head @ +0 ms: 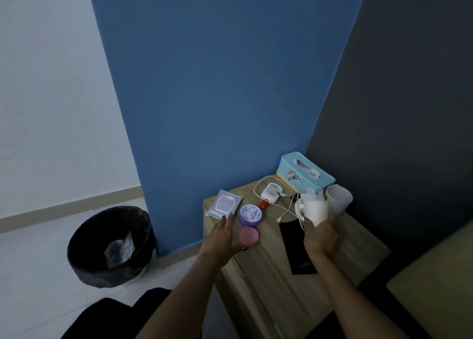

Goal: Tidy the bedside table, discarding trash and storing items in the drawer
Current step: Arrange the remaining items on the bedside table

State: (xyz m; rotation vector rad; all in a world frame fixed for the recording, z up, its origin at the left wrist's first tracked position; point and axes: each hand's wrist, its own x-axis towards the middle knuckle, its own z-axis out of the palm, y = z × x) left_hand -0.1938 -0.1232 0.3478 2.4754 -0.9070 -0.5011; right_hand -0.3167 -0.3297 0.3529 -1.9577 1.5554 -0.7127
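The wooden table (268,262) stands against a blue wall (217,82), a black-lined bin (110,246) on the floor beside it. The right hand (321,237) grips a white cup (316,212) stuffed with tissue above the table; the left hand (221,238) is spread flat, fingertips at a wipes packet (224,205).

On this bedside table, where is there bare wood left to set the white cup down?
Bare wood shows on the bedside table along its right side, between the black phone and the table's right edge. The back is crowded: tissue box, charger and cable, second cup. The left holds the wipes pack and two jars.
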